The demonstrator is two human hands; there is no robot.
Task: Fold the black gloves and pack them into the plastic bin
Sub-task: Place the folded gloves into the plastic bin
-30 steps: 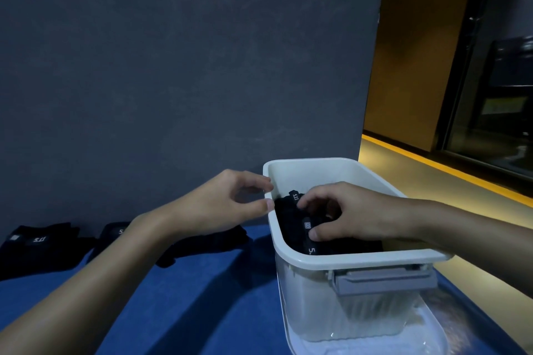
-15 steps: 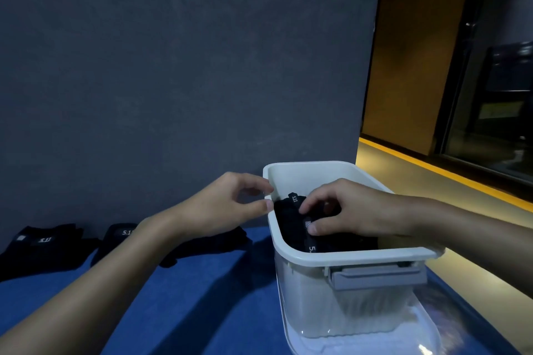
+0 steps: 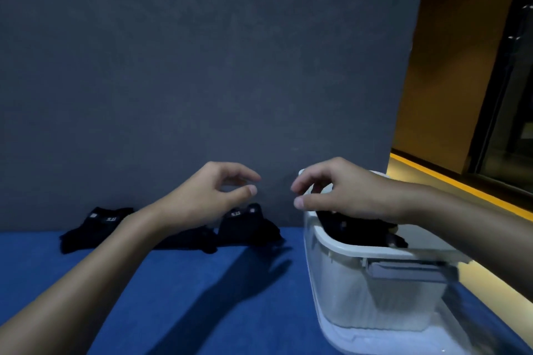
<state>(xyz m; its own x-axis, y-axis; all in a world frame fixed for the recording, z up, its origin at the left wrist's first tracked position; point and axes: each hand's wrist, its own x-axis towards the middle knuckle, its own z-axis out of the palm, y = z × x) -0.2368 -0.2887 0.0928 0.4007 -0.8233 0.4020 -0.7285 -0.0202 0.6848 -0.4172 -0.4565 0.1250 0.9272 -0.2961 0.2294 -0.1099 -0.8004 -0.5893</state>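
A white plastic bin stands on the blue table at the right, with folded black gloves inside it. My right hand hovers above the bin's left rim, fingers loosely curled, holding nothing. My left hand hangs in the air to the left of the bin, fingers relaxed and empty. Two loose black gloves lie on the table against the wall: one just below my left hand, another farther left, partly behind my forearm.
The bin sits on its clear lid at the table's right edge. A dark grey wall rises right behind the blue table. To the right, past the table edge, lies a lit floor.
My right hand has lifted out of the bin and let go of the glove. My left hand has left the bin's rim and moved left. The view has swung to the left.
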